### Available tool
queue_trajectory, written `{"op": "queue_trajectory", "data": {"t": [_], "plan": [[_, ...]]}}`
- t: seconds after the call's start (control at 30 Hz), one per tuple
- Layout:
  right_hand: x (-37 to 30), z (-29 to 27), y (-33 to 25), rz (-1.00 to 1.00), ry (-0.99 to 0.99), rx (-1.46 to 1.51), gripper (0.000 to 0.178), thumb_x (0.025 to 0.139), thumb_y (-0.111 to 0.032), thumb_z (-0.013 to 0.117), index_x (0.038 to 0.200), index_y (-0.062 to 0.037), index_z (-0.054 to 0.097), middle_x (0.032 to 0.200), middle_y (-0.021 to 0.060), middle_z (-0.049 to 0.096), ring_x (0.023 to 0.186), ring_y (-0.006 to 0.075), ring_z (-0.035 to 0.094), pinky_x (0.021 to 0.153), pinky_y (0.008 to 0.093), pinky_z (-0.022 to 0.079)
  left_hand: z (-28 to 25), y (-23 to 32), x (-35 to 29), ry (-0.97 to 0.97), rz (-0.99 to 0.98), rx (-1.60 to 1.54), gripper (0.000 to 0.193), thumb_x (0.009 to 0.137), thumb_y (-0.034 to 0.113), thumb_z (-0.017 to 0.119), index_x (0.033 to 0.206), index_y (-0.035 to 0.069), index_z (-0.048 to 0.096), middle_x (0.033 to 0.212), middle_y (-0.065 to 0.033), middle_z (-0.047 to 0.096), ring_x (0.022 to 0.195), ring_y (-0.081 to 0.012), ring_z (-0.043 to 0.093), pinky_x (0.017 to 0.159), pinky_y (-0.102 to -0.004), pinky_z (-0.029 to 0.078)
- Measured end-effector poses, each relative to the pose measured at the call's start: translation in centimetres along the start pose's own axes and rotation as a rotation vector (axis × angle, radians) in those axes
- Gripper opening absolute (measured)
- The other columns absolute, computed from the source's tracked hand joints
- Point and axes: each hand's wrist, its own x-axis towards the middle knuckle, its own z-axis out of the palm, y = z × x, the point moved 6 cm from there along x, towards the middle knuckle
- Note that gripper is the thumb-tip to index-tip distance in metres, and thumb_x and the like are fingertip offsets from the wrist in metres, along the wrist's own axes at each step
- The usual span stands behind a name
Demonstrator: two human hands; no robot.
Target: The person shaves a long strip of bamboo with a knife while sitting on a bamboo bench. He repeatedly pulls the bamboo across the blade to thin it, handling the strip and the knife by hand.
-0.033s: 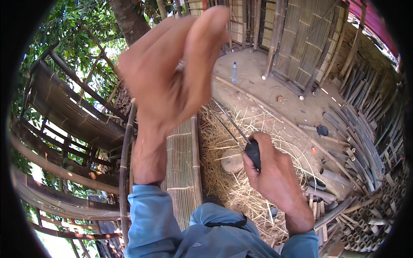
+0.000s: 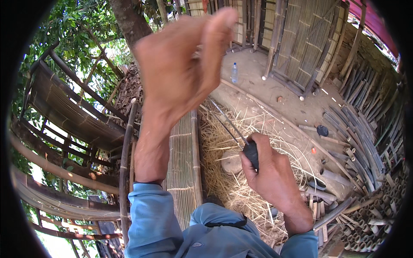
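Black material forms the bulky piece that your right hand grips, thumb along its upper side, above the litter of pale strips. From this piece two slender, near-parallel lines run up and to the left, their long axis directed from your right hand toward your raised left hand; the piece lies below and to the right of the left hand, well apart from it, and the right hand is the nearer. Your left hand shows folded fingers and an extended thumb, but blur prevents you from telling whether it holds anything. Equally unresolved is whether the lines are edges of one blade or separate rods; their far ends grow faint near the heel of the left hand. Your right fingers are mostly hidden beneath the piece, strips partly surround the round block, and your left hand conceals the far end of the slatted surface.
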Motion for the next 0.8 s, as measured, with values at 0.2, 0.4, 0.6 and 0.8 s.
{"op": "queue_trajectory", "data": {"t": [0.2, 0.4, 0.6, 0.8], "plan": [[-0.3, 2.7, 0.6, -0.030, 0.037, 0.072, 0.042, 0.093, -0.017, 0.068, 0.121, 0.0026, 0.044, 0.082, 0.0279, 0.067, 0.061, 0.0419, 0.069, 0.050, 0.0474, 0.056, 4.2, -3.8, -3.1, -0.292, -0.369, 0.009, 0.044, 0.105, 0.030, 0.054, 0.080, 0.001, 0.075, 0.074, -0.0101, 0.073, 0.062, -0.0158, 0.066, 0.058, -0.0315, 0.050], [0.2, 3.6, 0.4, -0.029, 0.066, 0.084, 0.041, 0.093, -0.017, 0.068, 0.119, 0.0042, 0.044, 0.081, 0.0282, 0.068, 0.061, 0.0417, 0.069, 0.050, 0.0460, 0.057, 2.0, -2.4, -0.5, -0.144, -0.117, -0.025, 0.045, 0.106, 0.030, 0.051, 0.081, 0.002, 0.074, 0.075, -0.0117, 0.073, 0.071, -0.0236, 0.069, 0.071, -0.0398, 0.053], [1.0, 8.0, 2.1, 0.023, -0.078, 0.015, 0.035, 0.096, -0.017, 0.065, 0.115, 0.0035, 0.045, 0.078, 0.0270, 0.067, 0.058, 0.0409, 0.068, 0.047, 0.0463, 0.055, 6.9, -9.6, -9.8, -0.486, -0.220, 0.349, 0.037, 0.103, 0.022, 0.053, 0.076, 0.007, 0.072, 0.071, -0.0122, 0.069, 0.061, -0.0267, 0.062, 0.061, -0.0428, 0.048], [-1.1, 11.1, 4.3, 0.009, 0.017, 0.028, 0.037, 0.094, -0.016, 0.066, 0.118, 0.0027, 0.045, 0.083, 0.0268, 0.067, 0.065, 0.0418, 0.069, 0.052, 0.0479, 0.056, 1.4, -7.6, -12.8, 0.210, -0.455, -0.021, 0.036, 0.097, 0.019, 0.065, 0.064, 0.006, 0.059, 0.054, -0.0007, 0.050, 0.051, -0.0136, 0.041, 0.054, -0.0307, 0.033]]}}
